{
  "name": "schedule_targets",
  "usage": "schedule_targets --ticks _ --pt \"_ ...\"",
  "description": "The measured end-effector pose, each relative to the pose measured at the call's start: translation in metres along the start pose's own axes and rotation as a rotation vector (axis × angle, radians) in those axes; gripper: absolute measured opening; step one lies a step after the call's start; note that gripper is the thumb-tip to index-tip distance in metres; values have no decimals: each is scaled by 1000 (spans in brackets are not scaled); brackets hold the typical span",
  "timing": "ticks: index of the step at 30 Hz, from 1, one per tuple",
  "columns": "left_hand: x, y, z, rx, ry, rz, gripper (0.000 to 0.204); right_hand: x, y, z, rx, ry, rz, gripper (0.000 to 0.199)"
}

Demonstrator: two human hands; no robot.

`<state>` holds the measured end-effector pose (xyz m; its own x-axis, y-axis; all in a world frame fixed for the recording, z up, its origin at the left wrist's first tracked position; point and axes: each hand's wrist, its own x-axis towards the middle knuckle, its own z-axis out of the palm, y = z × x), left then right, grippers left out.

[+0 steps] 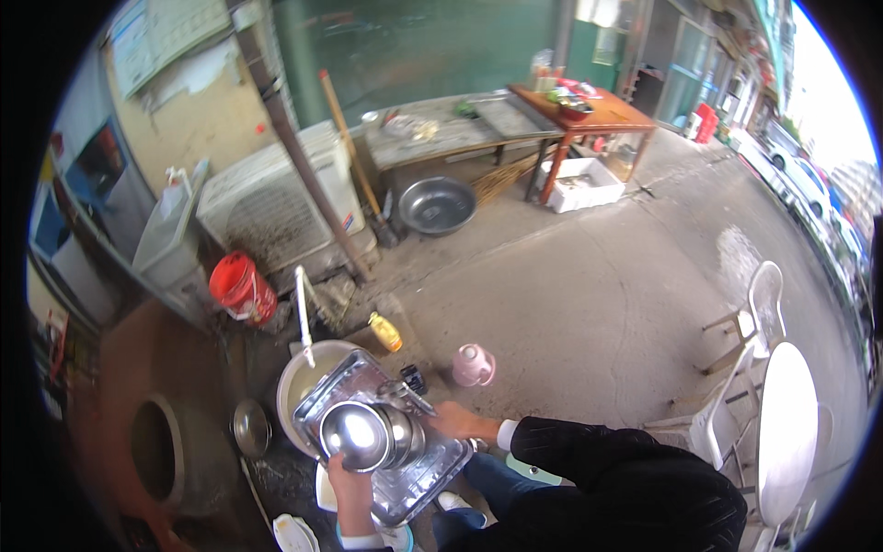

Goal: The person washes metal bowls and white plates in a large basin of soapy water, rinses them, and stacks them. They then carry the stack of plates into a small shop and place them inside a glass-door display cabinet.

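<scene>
My left hand (pixel 349 477) grips the near rim of a shiny metal bowl (pixel 354 434), with its fingers partly hidden by the bowl. More metal bowls (pixel 405 437) lie tilted against it on the right. All of them rest over a rectangular metal tray (pixel 414 488), which overlaps a round white tub (pixel 291 391). My right hand (pixel 449 421) is closed at the tray's right side, at the end of a slim metal utensil (pixel 414 397) whose kind I cannot make out. A white pipe (pixel 303 313) reaches down over the tub.
Beyond the tub stand a yellow bottle (pixel 385 333) and a pink jug (pixel 473 365). A red bucket (pixel 243 285) is at left, near an outdoor air-conditioner unit (pixel 276 198). Farther off are a dark basin (pixel 437 205) and a wooden table (pixel 589 106). White chairs (pixel 765 304) stand at right.
</scene>
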<state>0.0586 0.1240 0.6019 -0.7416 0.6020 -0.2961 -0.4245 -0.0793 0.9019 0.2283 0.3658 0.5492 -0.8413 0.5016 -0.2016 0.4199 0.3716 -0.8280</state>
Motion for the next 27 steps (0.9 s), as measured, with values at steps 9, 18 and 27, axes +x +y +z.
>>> schedule_targets --ticks 9,18,27 --pt "69 -15 301 -224 -414 -474 46 -134 73 -242 69 488 287 50" --pt "149 -148 659 61 -680 -565 48 -172 274 -478 184 727 535 48" --pt "203 -217 986 75 -882 -611 32 -190 381 -745 186 913 658 49"
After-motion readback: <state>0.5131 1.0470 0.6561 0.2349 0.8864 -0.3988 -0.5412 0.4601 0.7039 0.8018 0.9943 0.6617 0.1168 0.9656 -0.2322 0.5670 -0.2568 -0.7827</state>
